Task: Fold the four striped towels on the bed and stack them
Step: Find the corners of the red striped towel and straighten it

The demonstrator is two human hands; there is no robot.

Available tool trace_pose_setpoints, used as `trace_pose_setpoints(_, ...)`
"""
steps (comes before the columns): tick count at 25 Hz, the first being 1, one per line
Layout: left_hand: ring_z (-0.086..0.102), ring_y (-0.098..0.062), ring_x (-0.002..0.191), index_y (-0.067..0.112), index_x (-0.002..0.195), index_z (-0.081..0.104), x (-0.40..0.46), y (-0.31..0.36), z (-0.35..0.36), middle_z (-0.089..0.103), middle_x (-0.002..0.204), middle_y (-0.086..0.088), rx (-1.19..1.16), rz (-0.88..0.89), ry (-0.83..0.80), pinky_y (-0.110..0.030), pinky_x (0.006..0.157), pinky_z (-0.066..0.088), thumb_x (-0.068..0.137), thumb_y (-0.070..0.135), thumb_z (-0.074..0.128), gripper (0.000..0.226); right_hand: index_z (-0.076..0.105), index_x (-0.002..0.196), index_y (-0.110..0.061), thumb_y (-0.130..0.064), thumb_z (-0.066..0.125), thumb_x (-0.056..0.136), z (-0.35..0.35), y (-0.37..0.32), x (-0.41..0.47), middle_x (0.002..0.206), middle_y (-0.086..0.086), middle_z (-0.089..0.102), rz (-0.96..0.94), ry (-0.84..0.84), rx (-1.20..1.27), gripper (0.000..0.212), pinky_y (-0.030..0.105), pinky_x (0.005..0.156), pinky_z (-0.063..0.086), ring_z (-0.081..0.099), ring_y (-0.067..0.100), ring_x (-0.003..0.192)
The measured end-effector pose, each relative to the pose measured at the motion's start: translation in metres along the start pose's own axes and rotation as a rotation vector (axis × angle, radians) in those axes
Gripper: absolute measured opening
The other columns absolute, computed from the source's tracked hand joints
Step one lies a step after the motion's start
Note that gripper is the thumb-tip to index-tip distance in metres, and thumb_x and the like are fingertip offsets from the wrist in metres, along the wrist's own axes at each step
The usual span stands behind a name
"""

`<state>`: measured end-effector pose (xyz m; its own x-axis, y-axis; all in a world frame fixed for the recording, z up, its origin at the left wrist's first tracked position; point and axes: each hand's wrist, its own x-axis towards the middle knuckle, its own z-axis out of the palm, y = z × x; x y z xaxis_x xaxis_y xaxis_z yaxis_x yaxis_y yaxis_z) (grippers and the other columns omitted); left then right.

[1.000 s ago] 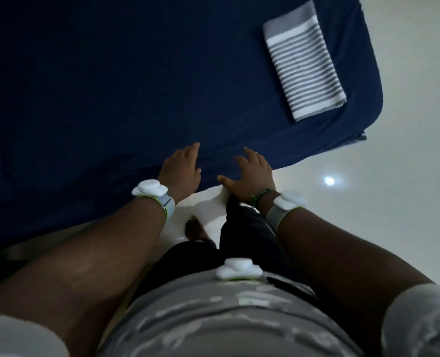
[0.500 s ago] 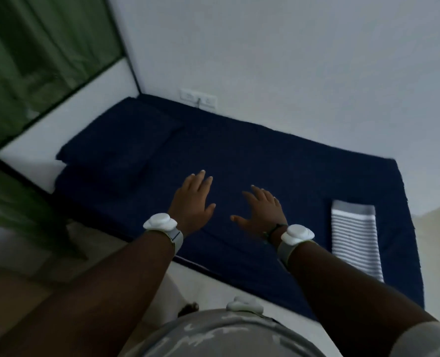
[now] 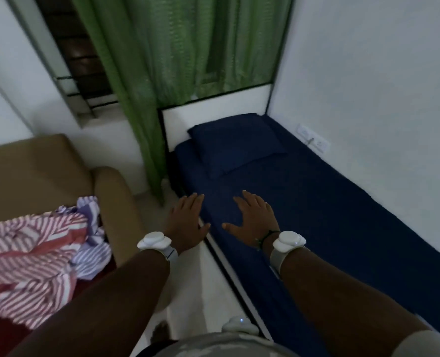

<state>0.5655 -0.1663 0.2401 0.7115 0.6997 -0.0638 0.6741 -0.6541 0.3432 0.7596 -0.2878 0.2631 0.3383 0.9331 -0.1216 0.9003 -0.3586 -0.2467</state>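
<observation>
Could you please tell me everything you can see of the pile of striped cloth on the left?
The pile of striped cloth lies crumpled and unfolded on the tan armchair at the left, off the bed. It looks like soft woven fabric: most is red-and-white striped, and a purple-and-white striped piece bunches along its right side, against the chair's armrest. Its left and lower edges are cut off by the frame. No hand touches it.

Left hand (image 3: 188, 222): flat, fingers straight, over the bed's edge.
Right hand (image 3: 255, 217): flat above the bed (image 3: 329, 215).
Striped towels (image 3: 33, 258): crumpled on the armchair (image 3: 33, 171).
</observation>
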Motion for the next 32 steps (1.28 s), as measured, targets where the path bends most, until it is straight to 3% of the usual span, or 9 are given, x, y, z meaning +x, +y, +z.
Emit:
trace_pose_setpoints(6, 0.027, -0.034, 0.151, 0.023, 0.162, 0.021, -0.085, -0.107, -0.050, 0.027, 0.167, -0.004, 0.052, -0.229, 0.171, -0.053, 0.112, 0.037, 0.080, 0.070, 0.040, 0.096, 0.020, 0.160, -0.027, -0.077, 0.053, 0.085, 0.006, -0.137, 0.034, 0.170, 0.003, 0.008, -0.278, -0.024, -0.049, 0.097, 0.056, 0.121, 0.019, 0.011, 0.032, 0.154)
trace_pose_setpoints(10, 0.032, -0.035, 0.148, 0.020, 0.161, 0.023, -0.148, -0.173, -0.072, 0.031, 0.165, -0.006, 0.021, -0.353, 0.171, -0.052, 0.115, 0.035, 0.081, 0.072, 0.039, 0.097, 0.026, 0.158, -0.027, -0.081, 0.048, 0.080, 0.029, -0.232, 0.046, 0.168, 0.004, 0.015, -0.384, -0.014, -0.082, 0.098, 0.055, 0.119, 0.025, 0.020, 0.033, 0.152)
trace_pose_setpoints(15, 0.036, -0.031, 0.146, 0.019, 0.161, 0.022, -0.249, -0.285, -0.099, 0.034, 0.163, -0.004, 0.030, -0.508, 0.155, -0.049, 0.109, 0.042, 0.082, 0.069, 0.044, 0.096, 0.045, 0.148, -0.021, -0.079, 0.048, 0.078, 0.092, -0.380, 0.036, 0.154, 0.009, 0.046, -0.546, -0.022, -0.088, 0.091, 0.048, 0.113, 0.039, 0.044, 0.034, 0.141)
trace_pose_setpoints(18, 0.039, -0.033, 0.143, 0.018, 0.162, 0.018, -0.300, -0.342, -0.107, 0.036, 0.162, -0.006, -0.020, -0.589, 0.125, -0.051, 0.107, 0.043, 0.086, 0.060, 0.054, 0.094, 0.036, 0.152, -0.029, -0.094, 0.037, 0.073, 0.128, -0.449, 0.033, 0.159, 0.003, 0.038, -0.594, -0.138, -0.053, 0.102, 0.048, 0.116, 0.034, 0.035, 0.029, 0.146)
trace_pose_setpoints(20, 0.045, -0.034, 0.138, 0.016, 0.162, 0.018, -0.329, -0.372, -0.103, 0.040, 0.159, -0.008, -0.081, -0.644, 0.135, -0.049, 0.105, 0.046, 0.089, 0.052, 0.055, 0.089, 0.029, 0.156, -0.031, -0.092, 0.041, 0.075, 0.147, -0.487, 0.026, 0.165, 0.001, 0.026, -0.577, -0.238, 0.024, 0.102, 0.051, 0.117, 0.033, 0.028, 0.029, 0.149)
trace_pose_setpoints(22, 0.051, -0.034, 0.134, 0.020, 0.163, 0.019, -0.352, -0.397, -0.083, 0.044, 0.156, -0.008, -0.181, -0.698, 0.158, -0.047, 0.104, 0.047, 0.095, 0.051, 0.052, 0.081, 0.033, 0.155, -0.029, -0.083, 0.051, 0.080, 0.165, -0.506, 0.018, 0.167, 0.000, 0.022, -0.568, -0.296, 0.053, 0.095, 0.052, 0.117, 0.034, 0.028, 0.028, 0.150)
trace_pose_setpoints(25, 0.058, -0.030, 0.129, 0.025, 0.160, 0.026, -0.378, -0.429, -0.046, 0.052, 0.150, -0.006, -0.365, -0.774, 0.139, -0.043, 0.104, 0.047, 0.093, 0.074, 0.024, 0.083, 0.042, 0.151, -0.026, -0.070, 0.056, 0.089, 0.205, -0.528, 0.021, 0.161, 0.001, 0.034, -0.546, -0.438, 0.050, 0.077, 0.048, 0.115, 0.038, 0.038, 0.027, 0.145)
trace_pose_setpoints(27, 0.058, -0.032, 0.128, 0.017, 0.155, 0.038, -0.383, -0.422, -0.047, 0.055, 0.147, -0.009, -0.427, -0.831, 0.110, -0.040, 0.104, 0.046, 0.088, 0.065, 0.031, 0.083, 0.045, 0.148, -0.026, -0.068, 0.053, 0.092, 0.221, -0.532, 0.026, 0.156, 0.001, 0.042, -0.516, -0.542, 0.025, 0.070, 0.046, 0.114, 0.038, 0.043, 0.026, 0.140)
trace_pose_setpoints(32, 0.045, -0.033, 0.139, 0.018, 0.156, 0.034, -0.373, -0.444, -0.024, 0.043, 0.155, -0.009, -0.449, -0.927, 0.025, -0.042, 0.113, 0.038, 0.095, 0.031, 0.059, 0.068, 0.056, 0.135, -0.029, -0.074, 0.048, 0.087, 0.283, -0.538, 0.059, 0.142, 0.000, 0.055, -0.477, -0.654, -0.022, 0.066, 0.042, 0.105, 0.046, 0.055, 0.023, 0.125)
